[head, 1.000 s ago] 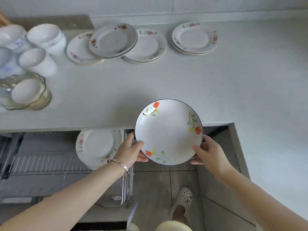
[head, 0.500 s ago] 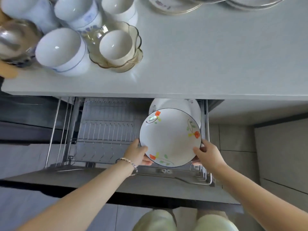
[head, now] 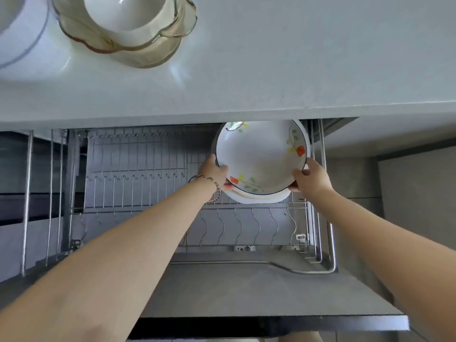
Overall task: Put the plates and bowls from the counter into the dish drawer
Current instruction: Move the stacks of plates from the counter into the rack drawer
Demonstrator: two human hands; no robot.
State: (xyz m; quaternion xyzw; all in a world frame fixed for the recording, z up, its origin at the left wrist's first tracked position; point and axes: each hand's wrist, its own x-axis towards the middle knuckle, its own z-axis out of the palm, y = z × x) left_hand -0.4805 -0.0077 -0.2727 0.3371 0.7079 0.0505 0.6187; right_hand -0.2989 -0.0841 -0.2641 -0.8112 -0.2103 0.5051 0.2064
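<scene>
A white plate with orange flowers and a dark rim (head: 261,156) is tilted over the right end of the open dish drawer (head: 148,193). My left hand (head: 214,171) grips its left edge and my right hand (head: 312,178) grips its right edge. Directly behind it stands another white plate (head: 261,199) in the wire rack; only its lower rim shows. The top of the held plate is hidden under the counter edge (head: 246,107).
On the counter at the upper left sits a scalloped glass bowl (head: 128,40) with a white bowl (head: 130,13) inside it, and the rim of another white bowl (head: 14,35) at the far left. Empty wire slots fill the drawer's left and front.
The plate has travelled from above the counter down into the drawer's right end, in front of the racked plate. Both hands stayed on its edges. My view dropped closer to the drawer.
</scene>
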